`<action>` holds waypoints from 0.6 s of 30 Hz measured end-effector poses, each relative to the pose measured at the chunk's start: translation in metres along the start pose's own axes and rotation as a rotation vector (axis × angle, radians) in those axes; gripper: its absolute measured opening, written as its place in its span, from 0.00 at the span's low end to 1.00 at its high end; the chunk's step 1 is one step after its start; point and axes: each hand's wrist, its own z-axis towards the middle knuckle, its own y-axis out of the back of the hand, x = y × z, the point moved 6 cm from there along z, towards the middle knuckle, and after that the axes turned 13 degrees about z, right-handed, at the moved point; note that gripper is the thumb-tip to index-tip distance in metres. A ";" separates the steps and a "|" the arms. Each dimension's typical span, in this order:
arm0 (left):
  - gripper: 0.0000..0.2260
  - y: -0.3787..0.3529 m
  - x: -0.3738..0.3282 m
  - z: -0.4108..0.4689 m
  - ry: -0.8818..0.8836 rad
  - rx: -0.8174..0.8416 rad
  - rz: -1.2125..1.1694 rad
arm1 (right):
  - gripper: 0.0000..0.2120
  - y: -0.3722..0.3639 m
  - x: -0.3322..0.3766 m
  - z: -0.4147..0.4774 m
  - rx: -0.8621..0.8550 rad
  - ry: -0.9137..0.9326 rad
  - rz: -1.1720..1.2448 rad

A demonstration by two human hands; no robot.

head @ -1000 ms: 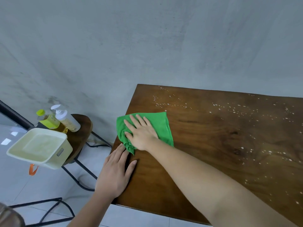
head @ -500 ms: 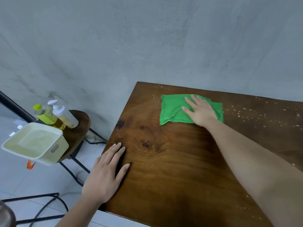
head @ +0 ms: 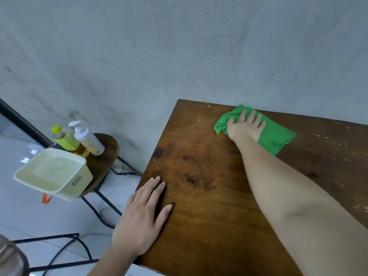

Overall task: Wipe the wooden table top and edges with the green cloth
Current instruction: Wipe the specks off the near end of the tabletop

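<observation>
A dark wooden table (head: 215,206) fills the lower right, its far edge against a grey wall. The green cloth (head: 274,136) lies bunched near the far edge, and my right hand (head: 245,128) presses flat on it with fingers spread. My left hand (head: 143,214) rests flat on the table's left edge, fingers together, holding nothing. White specks (head: 338,144) dot the wood to the right of the cloth and a few sit near the far left corner.
Left of the table a small round wooden stool (head: 105,154) carries a pale yellow plastic tub (head: 53,172), a yellow bottle (head: 63,138) and a white pump bottle (head: 87,140). Black metal legs and a cable cross the white tiled floor below.
My right hand slid the cloth from the left edge across to the far edge by the wall. The left hand stayed flat on the left edge.
</observation>
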 end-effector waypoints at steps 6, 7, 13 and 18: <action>0.35 0.001 0.000 0.001 0.000 -0.010 -0.007 | 0.37 -0.042 0.113 -0.026 0.117 0.327 -0.069; 0.35 0.001 0.000 0.002 0.000 -0.012 -0.008 | 0.37 -0.048 0.128 -0.034 0.138 0.394 -0.082; 0.34 0.002 0.000 -0.001 -0.020 -0.023 -0.003 | 0.37 -0.084 0.172 -0.122 0.291 0.773 -0.125; 0.34 0.003 0.000 -0.002 -0.019 -0.019 -0.019 | 0.37 -0.090 0.152 -0.159 0.357 0.976 -0.160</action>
